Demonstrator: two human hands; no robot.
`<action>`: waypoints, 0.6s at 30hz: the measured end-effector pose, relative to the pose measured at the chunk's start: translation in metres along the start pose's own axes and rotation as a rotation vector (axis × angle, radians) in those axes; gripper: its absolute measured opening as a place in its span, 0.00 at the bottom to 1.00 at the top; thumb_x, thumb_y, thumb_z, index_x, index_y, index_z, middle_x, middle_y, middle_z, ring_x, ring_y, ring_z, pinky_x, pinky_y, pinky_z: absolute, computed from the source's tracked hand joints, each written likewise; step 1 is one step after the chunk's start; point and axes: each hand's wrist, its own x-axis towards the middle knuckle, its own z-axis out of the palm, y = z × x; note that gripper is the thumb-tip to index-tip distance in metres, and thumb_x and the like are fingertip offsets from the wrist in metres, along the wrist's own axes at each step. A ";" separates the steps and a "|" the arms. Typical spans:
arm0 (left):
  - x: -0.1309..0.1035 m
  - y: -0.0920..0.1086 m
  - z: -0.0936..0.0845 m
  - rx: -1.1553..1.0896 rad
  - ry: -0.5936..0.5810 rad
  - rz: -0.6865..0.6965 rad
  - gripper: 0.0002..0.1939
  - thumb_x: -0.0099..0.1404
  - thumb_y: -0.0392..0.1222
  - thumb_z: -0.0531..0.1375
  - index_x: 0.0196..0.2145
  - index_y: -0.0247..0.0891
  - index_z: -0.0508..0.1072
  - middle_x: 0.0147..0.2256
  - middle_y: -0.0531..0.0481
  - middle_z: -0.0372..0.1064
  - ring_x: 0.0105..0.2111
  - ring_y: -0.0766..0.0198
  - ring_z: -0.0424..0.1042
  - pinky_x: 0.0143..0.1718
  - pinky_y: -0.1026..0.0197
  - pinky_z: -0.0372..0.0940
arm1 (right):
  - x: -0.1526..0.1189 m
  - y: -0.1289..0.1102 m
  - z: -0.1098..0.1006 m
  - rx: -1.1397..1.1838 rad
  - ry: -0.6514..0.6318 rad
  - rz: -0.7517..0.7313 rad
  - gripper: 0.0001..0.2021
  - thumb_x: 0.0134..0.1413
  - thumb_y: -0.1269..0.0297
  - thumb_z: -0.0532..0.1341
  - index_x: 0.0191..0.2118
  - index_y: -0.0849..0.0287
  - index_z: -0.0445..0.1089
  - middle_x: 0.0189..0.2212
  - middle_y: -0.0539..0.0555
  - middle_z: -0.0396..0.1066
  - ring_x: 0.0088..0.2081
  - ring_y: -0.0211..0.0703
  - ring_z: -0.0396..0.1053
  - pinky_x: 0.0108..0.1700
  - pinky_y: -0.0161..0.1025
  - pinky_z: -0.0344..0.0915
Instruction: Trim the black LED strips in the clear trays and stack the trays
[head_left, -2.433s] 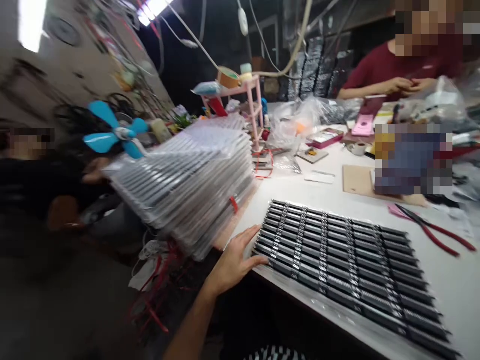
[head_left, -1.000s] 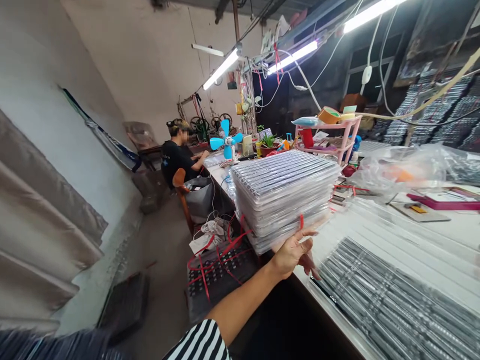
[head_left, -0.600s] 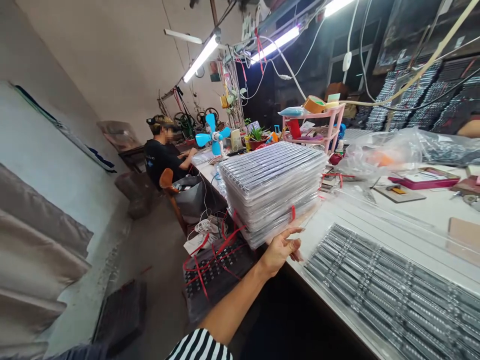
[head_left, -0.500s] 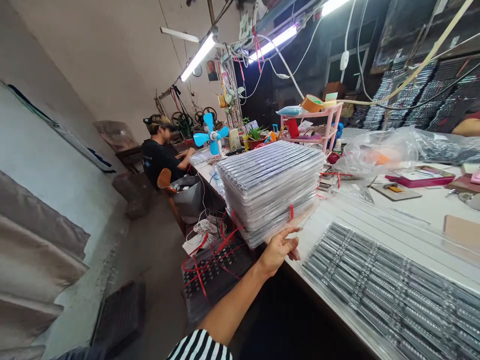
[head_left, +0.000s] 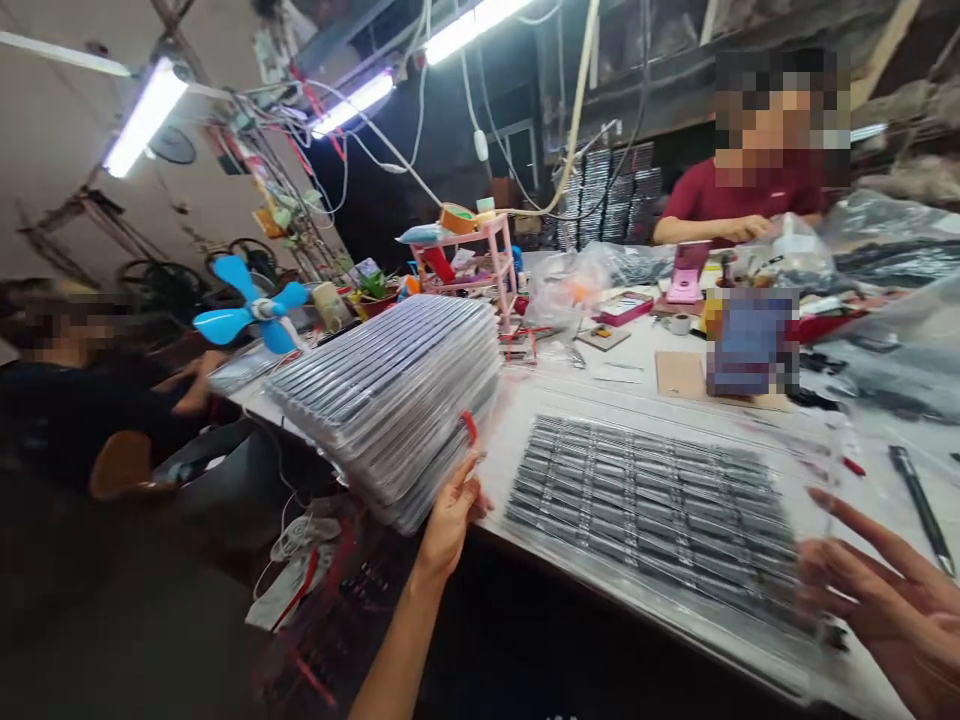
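A flat clear plastic pack of dark, ribbed strips in rows (head_left: 652,500) lies along the front of the white table. Beyond its left end is my left hand (head_left: 448,525), at the lower front corner of a tall stack of clear-wrapped trays (head_left: 427,420). Its thumb and fingers are drawn close together; whatever may be between them is too thin to make out. My right hand (head_left: 885,600) is at the pack's right end, index finger stretched out and fingers apart. Motion blurs it, and clear plastic shows near its fingertips. A red tie (head_left: 469,427) sticks out of the stack.
A blue fan (head_left: 251,305) and a pink rack (head_left: 495,265) stand behind the stack. Across the table a person in a dark red shirt (head_left: 750,200) works; another in black (head_left: 75,420) sits left. A pen (head_left: 919,505) and brown board (head_left: 679,375) lie right.
The view has swung right, so the stack and fan appear farther left. My right hand and the person in red have come into view. My left hand stays by the stack's corner.
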 end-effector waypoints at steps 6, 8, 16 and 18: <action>0.002 0.001 0.006 0.292 0.098 0.034 0.32 0.58 0.57 0.60 0.55 0.37 0.67 0.30 0.51 0.71 0.27 0.67 0.67 0.35 0.62 0.63 | 0.010 -0.012 0.003 -0.076 -0.044 -0.016 0.33 0.46 0.43 0.63 0.56 0.53 0.63 0.28 0.56 0.67 0.27 0.47 0.66 0.25 0.42 0.67; 0.005 -0.003 0.010 0.518 0.113 0.071 0.30 0.59 0.58 0.58 0.52 0.34 0.70 0.37 0.46 0.72 0.34 0.62 0.70 0.40 0.58 0.64 | 0.020 -0.015 0.001 -0.304 -0.061 -0.119 0.36 0.50 0.40 0.57 0.58 0.62 0.59 0.24 0.53 0.66 0.21 0.44 0.64 0.21 0.41 0.64; 0.020 -0.017 0.022 1.016 -0.027 0.210 0.32 0.62 0.60 0.51 0.53 0.33 0.69 0.44 0.42 0.67 0.44 0.52 0.68 0.45 0.50 0.65 | 0.055 -0.005 -0.023 -1.034 0.145 -0.248 0.21 0.61 0.55 0.51 0.50 0.64 0.70 0.26 0.55 0.71 0.32 0.49 0.70 0.37 0.42 0.64; 0.032 -0.016 0.022 1.031 -0.064 0.222 0.30 0.64 0.58 0.50 0.55 0.34 0.67 0.50 0.41 0.66 0.49 0.52 0.67 0.47 0.51 0.65 | 0.053 -0.003 -0.022 -1.096 0.107 -0.274 0.20 0.63 0.58 0.48 0.52 0.62 0.68 0.32 0.55 0.73 0.36 0.46 0.70 0.39 0.39 0.65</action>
